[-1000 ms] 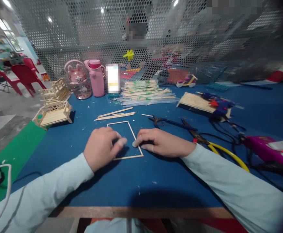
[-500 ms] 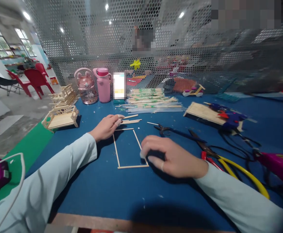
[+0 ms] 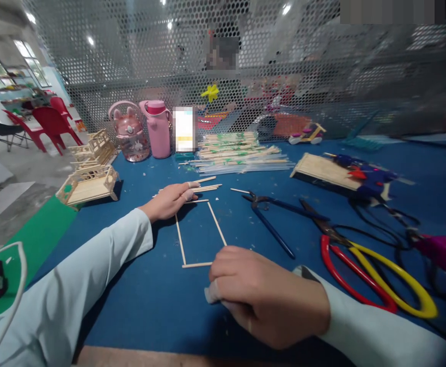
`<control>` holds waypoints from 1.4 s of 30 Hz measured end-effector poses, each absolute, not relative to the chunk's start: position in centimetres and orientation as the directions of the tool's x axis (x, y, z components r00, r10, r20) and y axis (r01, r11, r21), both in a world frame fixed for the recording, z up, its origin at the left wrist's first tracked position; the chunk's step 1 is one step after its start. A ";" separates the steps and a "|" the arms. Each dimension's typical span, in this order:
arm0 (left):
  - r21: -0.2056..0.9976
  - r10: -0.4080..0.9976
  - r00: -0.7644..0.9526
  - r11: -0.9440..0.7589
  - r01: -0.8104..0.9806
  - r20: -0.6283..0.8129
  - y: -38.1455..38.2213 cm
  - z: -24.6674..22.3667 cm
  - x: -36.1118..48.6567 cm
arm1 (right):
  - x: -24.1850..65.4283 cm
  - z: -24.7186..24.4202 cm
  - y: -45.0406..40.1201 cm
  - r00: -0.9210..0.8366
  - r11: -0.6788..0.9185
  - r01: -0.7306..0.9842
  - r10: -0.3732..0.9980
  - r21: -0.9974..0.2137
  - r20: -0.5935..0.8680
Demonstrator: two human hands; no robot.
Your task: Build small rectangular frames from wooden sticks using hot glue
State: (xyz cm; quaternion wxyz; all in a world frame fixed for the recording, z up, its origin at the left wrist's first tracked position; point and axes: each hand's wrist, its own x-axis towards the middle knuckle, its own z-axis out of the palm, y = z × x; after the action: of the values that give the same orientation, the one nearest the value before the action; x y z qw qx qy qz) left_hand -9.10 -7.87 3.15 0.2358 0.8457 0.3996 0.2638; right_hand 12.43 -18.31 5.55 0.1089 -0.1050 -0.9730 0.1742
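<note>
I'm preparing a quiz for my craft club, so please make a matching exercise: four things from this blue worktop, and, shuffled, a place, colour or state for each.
Column one:
1. Left hand
2. Stick frame
3. Scissors
4. Pliers

Column two:
A. Red- and yellow-handled
B. Lying flat, one corner hidden by the right hand
C. Blue-handled
D. Fingers at the loose sticks

Right pairs: 1-D, 2-B, 3-A, 4-C.
</note>
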 end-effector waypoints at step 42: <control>0.480 0.572 0.816 -0.740 0.471 0.082 -16.6 4.4 -11.2 | 14.2 5.2 -14.2 -0.812 0.808 0.431 0.542 -0.402 0.217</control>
State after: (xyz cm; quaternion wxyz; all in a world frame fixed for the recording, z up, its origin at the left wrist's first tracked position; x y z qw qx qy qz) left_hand -11.20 -16.62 4.40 0.2251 0.9259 0.2816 0.1126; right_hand 14.22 -14.20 5.21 0.1630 -0.2598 -0.9366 0.1693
